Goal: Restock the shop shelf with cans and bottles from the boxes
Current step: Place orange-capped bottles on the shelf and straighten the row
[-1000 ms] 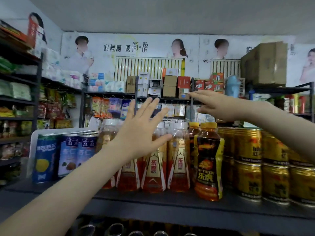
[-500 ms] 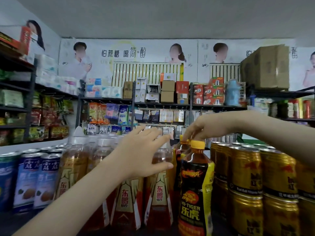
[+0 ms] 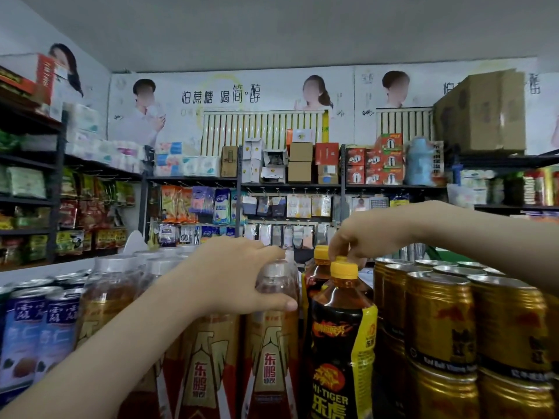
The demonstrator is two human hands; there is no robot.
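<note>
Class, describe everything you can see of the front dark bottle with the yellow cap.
The dark bottle stands upright, nearest the camera in its row. It looks like clear plastic filled with dark amber drink and is closed by a yellow cap. A glossy black and yellow label printed HI-TIGER wraps it. Its base is out of frame. Gold cans stand close on one side, and on the other is a red-labelled bottle gripped by the left hand. The right hand pinches the bottle behind.
</note>
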